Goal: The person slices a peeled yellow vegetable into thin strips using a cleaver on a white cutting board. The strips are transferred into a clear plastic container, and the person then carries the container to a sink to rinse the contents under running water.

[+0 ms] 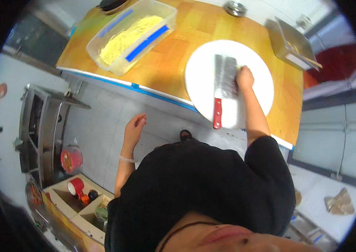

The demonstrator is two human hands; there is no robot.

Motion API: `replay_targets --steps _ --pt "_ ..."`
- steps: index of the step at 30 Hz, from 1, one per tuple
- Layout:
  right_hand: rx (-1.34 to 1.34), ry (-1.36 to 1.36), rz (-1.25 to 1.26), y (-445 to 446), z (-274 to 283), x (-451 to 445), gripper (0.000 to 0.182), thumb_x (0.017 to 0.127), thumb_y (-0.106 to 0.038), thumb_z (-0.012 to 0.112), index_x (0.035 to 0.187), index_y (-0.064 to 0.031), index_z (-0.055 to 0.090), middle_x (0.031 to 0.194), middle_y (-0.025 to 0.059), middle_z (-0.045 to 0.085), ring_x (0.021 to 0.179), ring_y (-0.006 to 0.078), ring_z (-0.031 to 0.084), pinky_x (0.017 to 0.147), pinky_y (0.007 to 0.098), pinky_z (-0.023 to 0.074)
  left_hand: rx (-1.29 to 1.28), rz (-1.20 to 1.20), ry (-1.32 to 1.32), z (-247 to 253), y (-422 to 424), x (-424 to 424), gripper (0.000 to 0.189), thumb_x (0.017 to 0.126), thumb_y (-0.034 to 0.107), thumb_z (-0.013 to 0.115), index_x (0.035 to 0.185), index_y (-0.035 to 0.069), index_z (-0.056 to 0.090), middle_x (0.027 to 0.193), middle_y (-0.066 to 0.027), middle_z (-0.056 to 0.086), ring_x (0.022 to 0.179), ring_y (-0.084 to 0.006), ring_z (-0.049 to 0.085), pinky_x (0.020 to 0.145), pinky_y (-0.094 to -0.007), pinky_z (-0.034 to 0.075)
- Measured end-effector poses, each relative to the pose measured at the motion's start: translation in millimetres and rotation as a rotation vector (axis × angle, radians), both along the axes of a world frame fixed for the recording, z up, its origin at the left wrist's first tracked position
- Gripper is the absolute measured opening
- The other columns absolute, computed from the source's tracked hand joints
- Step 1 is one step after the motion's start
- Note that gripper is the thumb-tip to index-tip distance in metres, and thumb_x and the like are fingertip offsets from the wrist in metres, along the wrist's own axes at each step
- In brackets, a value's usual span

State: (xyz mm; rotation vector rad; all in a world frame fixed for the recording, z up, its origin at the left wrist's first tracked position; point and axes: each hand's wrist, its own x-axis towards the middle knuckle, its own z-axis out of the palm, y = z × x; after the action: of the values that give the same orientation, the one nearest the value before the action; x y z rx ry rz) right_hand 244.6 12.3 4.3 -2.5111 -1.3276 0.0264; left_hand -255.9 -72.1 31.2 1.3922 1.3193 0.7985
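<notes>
A cleaver (225,77) with a red riveted handle (217,114) lies on a round white cutting board (196,82), its handle reaching over the board's near edge. Close against the blade's right side is my right hand (245,78), its fingers curled. A small yellowish bit shows at its fingertips, but whether the hand grips it is unclear. My left hand (134,127) hangs over the floor, well away from the table; its fingers are loosely bent and it holds nothing. Left of the board, a translucent plastic bin (111,41) contains yellow noodle-like shreds (127,39).
The wooden table (178,60) has a white and blue front edge. At its right end stands a metal container (278,44) with wooden sticks in it. A small metal tin (235,8) sits at the back. Behind on the left are a divided box (58,197) and a pink bucket (71,159).
</notes>
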Motion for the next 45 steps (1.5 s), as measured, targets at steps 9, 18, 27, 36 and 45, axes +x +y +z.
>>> replay_targets --steps 9,18,27,36,45 --pt "-0.403 -0.066 -0.010 28.6 23.1 14.0 0.035 0.083 -0.031 0.055 0.096 -0.0011 0.067 0.101 0.0191 0.065 0.096 0.0333 0.063 0.080 0.0409 0.0501 0.092 0.336 -0.191 48.5 115.8 -77.3 0.021 0.093 0.011 0.049 0.108 0.001 0.060 0.102 -0.0065 0.063 0.084 -0.0135 0.060 0.078 -0.0251 0.048" --pt "0.257 0.215 -0.118 76.8 143.9 41.1 0.044 0.083 -0.039 0.060 0.096 0.0034 0.062 0.085 0.0192 0.065 0.081 0.0295 0.062 0.072 0.0411 0.0467 0.006 0.308 -0.123 39.5 216.8 -184.1 0.030 0.092 0.023 0.053 0.115 0.004 0.056 0.110 -0.0097 0.061 0.093 -0.0174 0.060 0.076 -0.0293 0.050" --pt "0.256 0.294 -0.004 138.5 181.4 -200.7 0.054 0.080 -0.052 0.060 0.098 -0.0014 0.065 0.092 0.0174 0.067 0.088 0.0314 0.063 0.077 0.0388 0.0484 -0.465 -0.072 -0.274 41.9 349.5 -158.5 0.053 0.089 0.035 0.055 0.130 0.005 0.040 0.118 -0.0139 0.051 0.100 -0.0290 0.058 0.078 -0.0382 0.053" --pt "0.276 0.143 -0.362 58.2 61.6 -43.8 0.023 0.082 -0.023 0.060 0.087 -0.0017 0.065 0.071 0.0086 0.066 0.062 0.0167 0.063 0.061 0.0309 0.0485 -0.488 0.047 -0.440 17.8 356.6 -159.6 0.046 0.084 0.021 0.053 0.124 0.001 0.041 0.112 -0.0148 0.055 0.098 -0.0287 0.058 0.077 -0.0380 0.051" --pt "-0.247 0.208 -0.335 16.3 23.6 2.3 0.025 0.074 -0.022 0.059 0.096 -0.0114 0.062 0.098 0.0128 0.065 0.092 0.0286 0.062 0.079 0.0373 0.0479 -0.566 0.121 -0.412 22.1 335.1 -223.6 0.036 0.083 0.015 0.053 0.114 -0.001 0.049 0.111 -0.0123 0.056 0.105 -0.0278 0.055 0.090 -0.0430 0.046"
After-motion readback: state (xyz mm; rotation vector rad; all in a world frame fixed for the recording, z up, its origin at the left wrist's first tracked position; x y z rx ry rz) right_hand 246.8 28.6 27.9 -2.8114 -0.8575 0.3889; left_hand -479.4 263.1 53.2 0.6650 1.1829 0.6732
